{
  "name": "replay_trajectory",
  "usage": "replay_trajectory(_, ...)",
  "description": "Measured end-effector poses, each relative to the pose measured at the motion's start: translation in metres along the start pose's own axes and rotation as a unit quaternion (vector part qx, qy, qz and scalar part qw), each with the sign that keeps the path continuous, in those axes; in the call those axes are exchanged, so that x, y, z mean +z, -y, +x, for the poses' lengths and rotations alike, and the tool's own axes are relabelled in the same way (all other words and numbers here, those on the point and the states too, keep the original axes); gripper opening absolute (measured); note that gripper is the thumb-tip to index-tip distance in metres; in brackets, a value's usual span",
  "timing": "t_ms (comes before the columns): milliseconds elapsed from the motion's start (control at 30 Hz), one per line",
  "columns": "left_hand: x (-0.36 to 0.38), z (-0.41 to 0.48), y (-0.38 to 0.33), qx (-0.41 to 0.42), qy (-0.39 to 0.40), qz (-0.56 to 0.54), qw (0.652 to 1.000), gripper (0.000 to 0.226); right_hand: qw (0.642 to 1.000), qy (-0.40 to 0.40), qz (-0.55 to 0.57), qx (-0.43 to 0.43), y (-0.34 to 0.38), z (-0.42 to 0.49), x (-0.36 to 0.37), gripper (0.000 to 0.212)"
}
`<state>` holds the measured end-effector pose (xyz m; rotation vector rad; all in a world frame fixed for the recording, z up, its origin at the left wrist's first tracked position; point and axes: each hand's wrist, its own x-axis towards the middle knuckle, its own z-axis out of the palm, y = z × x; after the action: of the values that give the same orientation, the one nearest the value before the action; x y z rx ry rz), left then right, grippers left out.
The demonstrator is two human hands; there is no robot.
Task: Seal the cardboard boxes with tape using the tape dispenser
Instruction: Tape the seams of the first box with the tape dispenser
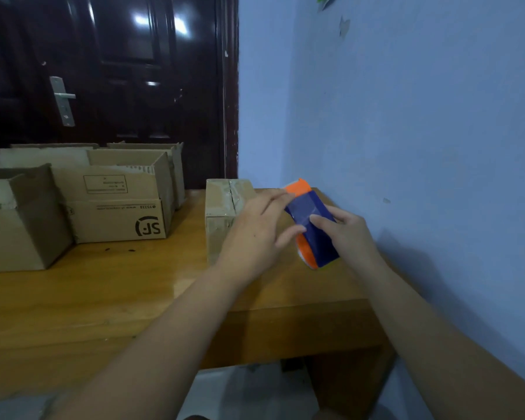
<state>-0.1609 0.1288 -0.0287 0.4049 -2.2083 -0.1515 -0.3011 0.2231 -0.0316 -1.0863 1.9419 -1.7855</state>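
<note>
Both hands on the tape dispenser, closed box at nine o'clock

The right hand (350, 234) grips the tape dispenser (312, 225) from its wall side; the left hand (255, 234) has its fingers laid loosely on the dispenser's face. Its long axis runs eleven to five o'clock. The small box (222, 207) sits just beside it at nine; the wall (422, 131) crowds three, and open boxes (119, 207) stand farther along the tabletop (103, 283).

Wood, cardboard and plastic under your hands

Your table (103, 286) is glossy varnished wood; the open boxes (119, 213) are matt brown cardboard, the closed box (222, 204) carries shiny clear tape, and the tape dispenser (312, 228) is smooth orange-and-blue plastic.
</note>
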Motion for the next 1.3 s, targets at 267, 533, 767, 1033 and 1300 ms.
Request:
replay_trajectory(267,0.009,0.008,-0.009,0.022,0.052,0.027,0.998,0.050,0.998,0.049,0.035,-0.019,0.020,-0.015,0.002,0.025)
replay_trajectory(533,0.005,0.013,-0.012,-0.020,0.014,-0.033,0.999,0.062,0.989,0.138,-0.010,-0.057,0.016,-0.021,-0.003,0.042)
replay_trajectory(767,0.006,0.013,-0.009,0.015,-0.012,-0.006,1.000,0.055,0.990,0.130,0.001,-0.056,0.002,-0.022,-0.013,0.051)
replay_trajectory(1033,-0.007,0.022,-0.014,-0.131,-0.190,-0.098,0.968,0.020,0.988,0.151,-0.024,-0.006,-0.010,-0.017,-0.028,0.063)
replay_trajectory(1300,-0.022,0.025,0.003,-0.311,-0.230,-0.242,0.890,0.015,0.977,0.098,-0.187,-0.018,-0.020,-0.022,-0.029,0.055)
